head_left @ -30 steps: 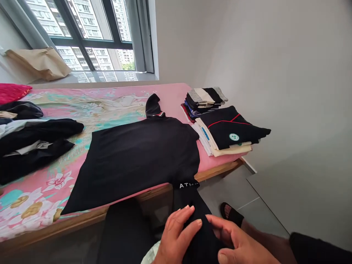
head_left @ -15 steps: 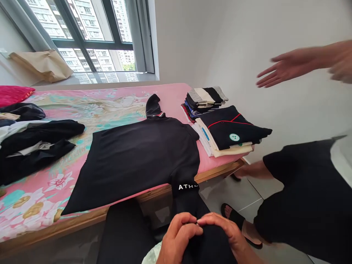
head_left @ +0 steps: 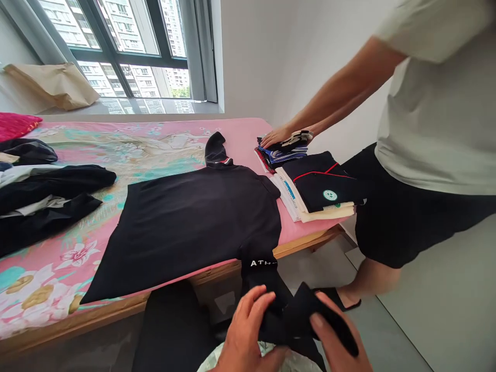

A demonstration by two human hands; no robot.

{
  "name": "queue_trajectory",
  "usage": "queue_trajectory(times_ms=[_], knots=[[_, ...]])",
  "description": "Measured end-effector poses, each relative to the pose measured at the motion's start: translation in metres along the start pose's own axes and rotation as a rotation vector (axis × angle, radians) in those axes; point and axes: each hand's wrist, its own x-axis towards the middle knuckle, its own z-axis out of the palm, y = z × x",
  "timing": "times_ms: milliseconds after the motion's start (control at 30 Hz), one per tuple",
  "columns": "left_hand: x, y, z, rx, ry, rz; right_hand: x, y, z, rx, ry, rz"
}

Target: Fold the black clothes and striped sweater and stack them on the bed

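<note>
A black long-sleeved garment (head_left: 186,227) lies spread on the bed, with one sleeve, lettered in white, hanging over the near edge toward my lap. My right hand (head_left: 341,336) pinches the black cuff (head_left: 310,315) at the sleeve's end between thumb and fingers. Just left of it, my left hand (head_left: 248,330) is beside the black sleeve with its fingers apart and nothing in them. The high collar of the garment (head_left: 217,150) points away toward the window.
Folded clothes (head_left: 325,186) stand in stacks at the bed's right corner. A person (head_left: 437,119) leans in there, hands on the farther stack. Loose clothes (head_left: 50,191) lie at left. A wooden bed edge (head_left: 302,245) runs in front; a paper bag (head_left: 58,85) rests by the window.
My hands have moved apart, and the cuff has come up in my right hand. The other person has stepped in and put both hands on the farther stack.
</note>
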Motion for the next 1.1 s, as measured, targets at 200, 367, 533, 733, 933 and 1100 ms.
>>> queue_trajectory(times_ms=[200,367,533,733,933,1100], knots=[[0.01,-0.019,-0.002,-0.043,-0.012,-0.081,0.021,-0.009,-0.001,0.148,-0.089,0.077],[0.032,-0.005,-0.006,-0.231,0.061,-0.082,0.049,0.001,0.006,-0.056,-0.064,0.124],[0.042,-0.004,0.0,-0.321,0.093,-0.048,0.042,0.025,0.02,0.376,-0.377,0.363],[0.033,-0.013,0.006,-0.361,0.096,-0.063,0.045,0.036,0.038,0.092,-0.524,0.01],[-0.002,-0.058,-0.023,0.102,0.181,-0.1,0.057,0.04,0.036,-0.341,-0.41,-0.369],[-0.054,-0.136,-0.106,0.587,0.392,-0.227,0.062,0.035,0.021,-0.378,-0.424,-0.527]])
